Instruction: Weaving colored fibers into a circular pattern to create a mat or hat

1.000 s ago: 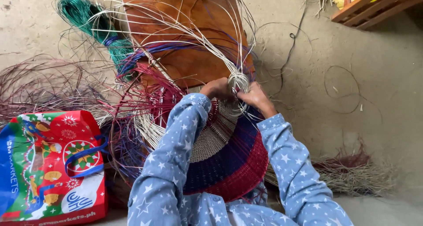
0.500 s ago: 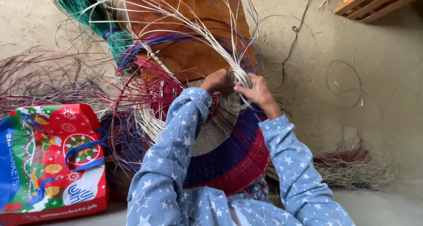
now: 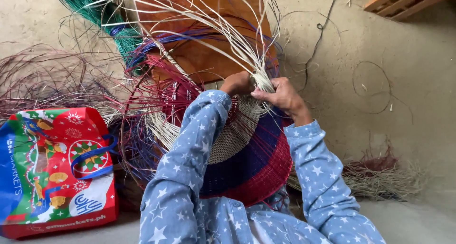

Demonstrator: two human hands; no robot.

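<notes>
At centre frame, a half-woven basket (image 3: 247,163) with banded natural, dark blue and red weave rests against the person's lap, its unwoven pale strands (image 3: 223,30) fanning upward. Left hand (image 3: 236,83) sits at the basket's upper edge, its grip closed on the weave there, though exactly which strands it pinches cannot be told. Right hand (image 3: 281,95) lies just beside it, fingers pressed together around a gathered bunch of the pale strands. Behind the basket leans an orange-brown board (image 3: 204,39); a green fibre bundle (image 3: 102,9) hangs upper left. Beside the basket, on the floor, stands a printed red shopping bag (image 3: 52,172). Dry fibre scraps (image 3: 384,177) lie at right.
</notes>
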